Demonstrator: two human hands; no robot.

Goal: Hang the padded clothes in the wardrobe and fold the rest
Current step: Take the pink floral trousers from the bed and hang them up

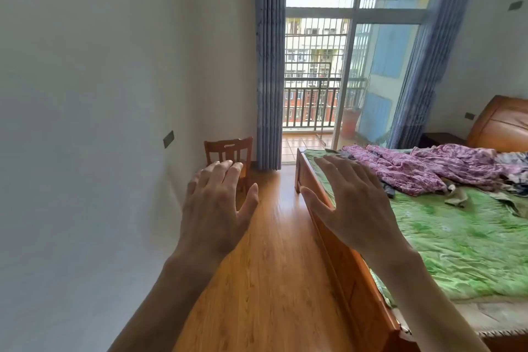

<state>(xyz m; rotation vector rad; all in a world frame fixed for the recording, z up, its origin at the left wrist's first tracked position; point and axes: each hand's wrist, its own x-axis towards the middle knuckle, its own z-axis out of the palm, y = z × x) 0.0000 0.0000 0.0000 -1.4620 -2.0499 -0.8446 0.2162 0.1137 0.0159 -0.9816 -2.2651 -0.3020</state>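
Both hands are raised, fingers spread, holding nothing; the left hand [217, 208] hangs over wooden floor [265, 280]; beyond the right hand [354, 206], purple clothes [405, 168] lie heaped on the green bedspread [463, 251].

Bright daylight from the balcony door [343, 66] — soft overall blur, wide-angle bending at edges

I see a floor [265, 266] of glossy wood planks, smooth and orange-brown. On the right, the bed frame [351, 274] is polished wood too, and the far headboard [503, 126] looks glossy brown. The green bedspread [457, 243] is soft, crinkled cloth with a slight sheen. The purple clothes [405, 168] on it are rumpled matt fabric. The far chair [228, 151] is plain wood. The left wall [100, 94] is matt and smooth. The curtains [270, 66] are pleated cloth.
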